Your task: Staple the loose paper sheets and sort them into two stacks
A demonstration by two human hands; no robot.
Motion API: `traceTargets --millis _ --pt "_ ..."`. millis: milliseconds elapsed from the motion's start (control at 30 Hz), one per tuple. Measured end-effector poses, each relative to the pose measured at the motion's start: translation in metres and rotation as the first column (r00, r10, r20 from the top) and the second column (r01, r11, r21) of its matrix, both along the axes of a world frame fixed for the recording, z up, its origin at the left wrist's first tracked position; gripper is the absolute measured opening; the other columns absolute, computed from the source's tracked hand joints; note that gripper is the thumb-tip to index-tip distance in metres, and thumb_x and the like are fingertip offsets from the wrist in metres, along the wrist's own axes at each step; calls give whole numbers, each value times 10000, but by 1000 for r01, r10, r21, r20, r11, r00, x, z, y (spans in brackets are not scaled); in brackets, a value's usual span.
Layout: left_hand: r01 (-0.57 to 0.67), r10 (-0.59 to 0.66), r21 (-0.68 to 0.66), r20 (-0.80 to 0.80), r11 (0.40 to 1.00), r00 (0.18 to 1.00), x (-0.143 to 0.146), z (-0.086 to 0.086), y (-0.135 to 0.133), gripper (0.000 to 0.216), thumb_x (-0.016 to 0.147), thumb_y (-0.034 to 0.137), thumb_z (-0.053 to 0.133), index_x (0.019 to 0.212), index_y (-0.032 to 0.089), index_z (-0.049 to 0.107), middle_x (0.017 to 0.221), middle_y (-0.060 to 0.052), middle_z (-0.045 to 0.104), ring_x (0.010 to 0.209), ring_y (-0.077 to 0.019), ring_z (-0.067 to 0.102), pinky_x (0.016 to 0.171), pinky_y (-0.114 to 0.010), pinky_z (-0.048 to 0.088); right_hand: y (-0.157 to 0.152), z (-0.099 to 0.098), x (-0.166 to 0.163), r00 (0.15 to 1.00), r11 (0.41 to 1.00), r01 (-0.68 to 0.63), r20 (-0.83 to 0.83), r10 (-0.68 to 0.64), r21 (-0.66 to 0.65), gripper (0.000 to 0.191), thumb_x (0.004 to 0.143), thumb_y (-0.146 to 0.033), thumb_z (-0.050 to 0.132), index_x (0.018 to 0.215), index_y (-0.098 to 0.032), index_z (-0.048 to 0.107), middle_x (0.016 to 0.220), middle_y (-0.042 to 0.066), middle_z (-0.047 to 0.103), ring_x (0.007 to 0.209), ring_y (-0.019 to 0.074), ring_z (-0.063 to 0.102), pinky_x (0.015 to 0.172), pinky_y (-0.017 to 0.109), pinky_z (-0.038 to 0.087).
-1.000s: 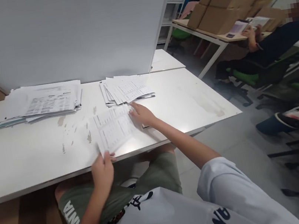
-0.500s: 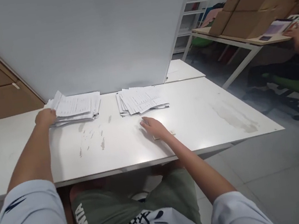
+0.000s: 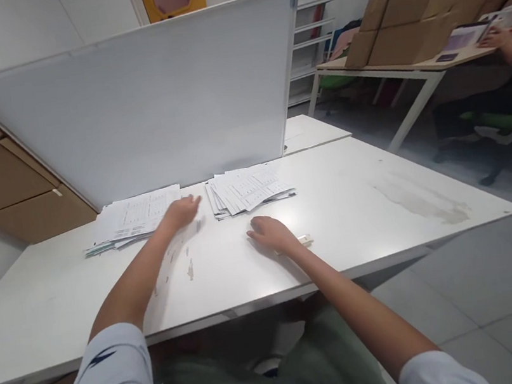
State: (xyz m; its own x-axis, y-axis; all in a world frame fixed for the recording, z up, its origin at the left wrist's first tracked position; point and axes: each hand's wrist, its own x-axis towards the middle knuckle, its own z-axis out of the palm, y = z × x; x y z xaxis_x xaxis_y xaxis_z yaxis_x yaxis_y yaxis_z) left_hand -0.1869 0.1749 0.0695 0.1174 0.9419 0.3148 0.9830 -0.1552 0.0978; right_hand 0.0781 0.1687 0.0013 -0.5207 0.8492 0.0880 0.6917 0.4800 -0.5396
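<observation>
Paper stack point(image 3: 132, 215) left of left grip point(image 3: 184, 211), contact unclear; second stack point(image 3: 255, 188) right.

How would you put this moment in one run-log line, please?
left hand: at gap between left papers and right papers, no sheet held | right hand: over table, near pale object | whiteboard: behind papers

Right wrist point(image 3: 292, 247) partly hid pale object point(image 3: 307, 240) mid-frame; print on central papers point(image 3: 255, 184) was too small to read; right edge cut off co-worker point(image 3: 511, 51).
</observation>
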Motion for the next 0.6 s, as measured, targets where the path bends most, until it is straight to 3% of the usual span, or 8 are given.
traceTargets --millis 133,200,267,400,500,600 --pt "186 -192 -122 -41 975 981 67 -36 39 561 882 343 614 1405 182 487 1408 -114 544 1315 -257 486 1103 -384 376 6 -1 1 999 997 37 -14 -38 -65 362 944 -447 451 1072 -196 678 1000 86 729 956 243 648 731 274 413" --pt "196 -201 -127 -24 972 979 100 -55 57 655 882 363 596 1471 154 400 1522 -113 432 1420 -277 363 1162 -390 295 10 0 2 998 995 52 -12 -53 -86 389 953 -456 415 1051 -205 695 948 76 738 907 234 660 690 265 399" --pt "170 -171 -116 3 979 985 123 -70 67 571 923 323 523 1455 138 426 1533 -108 421 1440 -282 334 1185 -418 247 12 1 2 998 993 62 -10 -63 -99 393 944 -458 420 1042 -209 707 955 75 743 903 233 662 681 261 393" --pt "144 -141 -74 43 987 989 133 -86 65 392 967 191 396 1309 148 582 1420 -100 555 1379 -241 435 1139 -386 313 13 2 5 996 989 73 -34 -78 -125 380 918 -455 445 1005 -215 726 940 68 748 891 231 657 690 261 403" --pt "134 -132 -43 50 990 990 128 -89 50 350 916 113 448 1207 146 638 1295 -124 638 1265 -238 545 1019 -362 412 11 2 9 989 988 92 -104 -105 -125 336 893 -403 456 943 -204 723 938 55 741 872 214 638 695 259 404" --pt "94 -94 -3 61 996 994 126 -90 33 332 869 44 454 1110 137 662 1145 -128 690 1138 -244 603 977 -382 408 10 -1 14 973 985 131 -174 -150 -116 327 878 -372 424 825 -186 688 821 40 709 772 190 599 647 258 383"
